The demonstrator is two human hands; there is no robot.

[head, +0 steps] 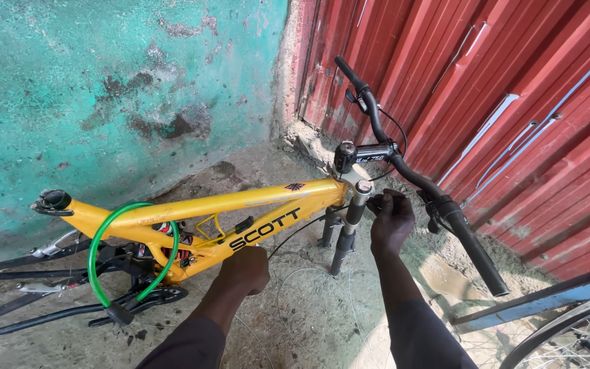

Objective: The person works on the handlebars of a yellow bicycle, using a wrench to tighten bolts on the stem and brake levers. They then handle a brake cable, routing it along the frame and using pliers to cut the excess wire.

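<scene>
A yellow bicycle frame [227, 205] without wheels stands in front of me, its black handlebar [418, 179] turned toward the red wall. My left hand [246, 270] is closed under the down tube, where a thin black cable [302, 229] runs. My right hand [390, 220] is up beside the head tube and grey fork [349, 229], pinching the end of that cable just below the handlebar. A green cable lock [107, 236] loops around the frame near the seat tube.
A teal plastered wall [104, 89] is behind the frame and a red corrugated metal wall [513, 102] to the right. A spoked wheel [575, 338] and blue bar [534, 301] lie at lower right. Loose wire [308, 301] curls on the concrete ground.
</scene>
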